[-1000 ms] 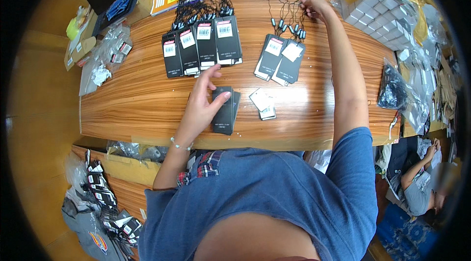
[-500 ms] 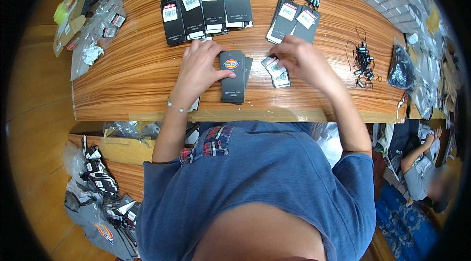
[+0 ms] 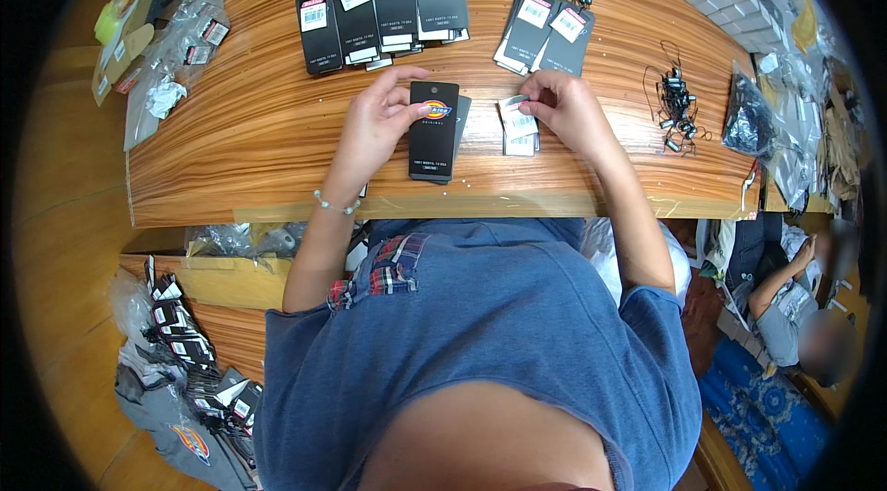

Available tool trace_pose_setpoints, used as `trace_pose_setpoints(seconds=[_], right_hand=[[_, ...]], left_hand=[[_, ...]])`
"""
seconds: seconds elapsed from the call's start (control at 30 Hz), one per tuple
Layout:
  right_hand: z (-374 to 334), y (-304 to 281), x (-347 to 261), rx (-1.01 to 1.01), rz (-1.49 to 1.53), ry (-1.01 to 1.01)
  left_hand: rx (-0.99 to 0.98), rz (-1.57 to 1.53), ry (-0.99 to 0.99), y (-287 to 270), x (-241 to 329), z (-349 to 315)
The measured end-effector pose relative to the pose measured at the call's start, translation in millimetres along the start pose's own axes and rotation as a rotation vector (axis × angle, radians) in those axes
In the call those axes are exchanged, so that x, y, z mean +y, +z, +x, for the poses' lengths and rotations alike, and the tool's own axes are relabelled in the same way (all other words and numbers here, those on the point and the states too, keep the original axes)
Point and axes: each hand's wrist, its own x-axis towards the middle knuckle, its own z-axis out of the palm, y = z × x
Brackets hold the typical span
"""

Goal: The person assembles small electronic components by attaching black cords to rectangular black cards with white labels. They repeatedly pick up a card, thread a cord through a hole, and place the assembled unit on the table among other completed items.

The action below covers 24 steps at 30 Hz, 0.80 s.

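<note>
My left hand (image 3: 377, 117) grips the left edge of a black hang tag (image 3: 431, 145) with a colourful oval logo, its thumb lying on the front. Under and beside this tag, the edge of a grey tag (image 3: 462, 117) shows. To the right, my right hand (image 3: 565, 112) pinches the top of a small white barcode tag (image 3: 522, 124) between thumb and fingers. Another small barcode tag (image 3: 520, 147) lies on the table just beneath it. Whether the black tag is fully off the grey one, I cannot tell.
Several rows of strung black tags (image 3: 397, 6) lie at the back left, with more strung grey tags (image 3: 545, 29) at the back centre. A heap of black cords (image 3: 677, 108) sits at the right, near bagged goods (image 3: 748, 117). A person (image 3: 785, 306) is at far right.
My left thumb has come onto the black tag, which now looks darker and set off from the grey one. My right hand has closed on the small barcode tag and turned it more upright.
</note>
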Motion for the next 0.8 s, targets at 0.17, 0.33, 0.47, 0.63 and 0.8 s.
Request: trace_pose_setpoints(seconds=[0.17, 0.33, 0.47, 0.63, 0.8], right_hand=[[-6.6, -0.5, 7.7, 0.089, -0.016, -0.077], [-26.1, -15.6, -20.5, -0.102, 0.563, 0.036], [-38.3, 1.6, -47.2, 0.174, 0.472, -0.013], [-55.1, -28.1, -11.8, 0.478, 0.326, -0.039], [-97.5, -111.5, 76.1, 0.654, -0.475, 0.209]], left_hand=[[0.115, 0.231, 0.164, 4.1, -4.1, 1.5], [0.047, 0.005, 0.008, 13.6, 18.9, -11.0], [-0.073, -0.07, 0.026, 54.3, 23.9, -8.2], [-0.043, -0.036, 0.145, 68.5, 16.6, -4.0], [-0.053, -0.08, 0.151, 68.4, 10.7, -0.7]])
